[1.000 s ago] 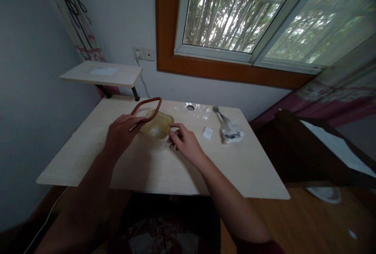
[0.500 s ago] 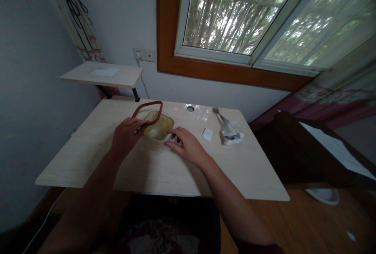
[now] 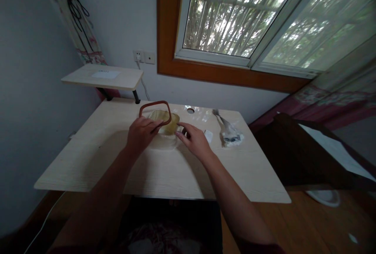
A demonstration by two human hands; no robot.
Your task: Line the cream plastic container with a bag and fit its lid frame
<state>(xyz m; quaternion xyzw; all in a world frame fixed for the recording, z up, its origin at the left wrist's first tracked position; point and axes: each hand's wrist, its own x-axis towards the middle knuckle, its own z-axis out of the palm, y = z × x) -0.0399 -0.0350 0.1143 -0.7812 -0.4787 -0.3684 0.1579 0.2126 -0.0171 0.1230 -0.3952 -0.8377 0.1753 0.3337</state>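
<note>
A reddish-brown rectangular ring with rounded corners (image 3: 170, 114), like the rim of a lid, is raised at a tilt above a pale see-through container (image 3: 167, 141). My left hand (image 3: 143, 133) is closed on the ring's near left side. My right hand (image 3: 194, 138) grips the right edge of the container with thumb and fingers. The container has a yellowish inside; its left part is hidden behind my left hand. Whether the middle of the ring is clear plastic or open, I cannot tell.
Right of my hands a small white square piece (image 3: 208, 135) and a clear plastic bag with dark bits (image 3: 232, 136) lie on the wooden desk (image 3: 235, 175). A raised shelf (image 3: 126, 78) stands at the back left. The desk has a cable hole (image 3: 190, 110) near the wall.
Both my hands have shifted to the right, carrying the ring and the container along. The ring stays raised above the container, and my right hand now partly covers the white square piece.
</note>
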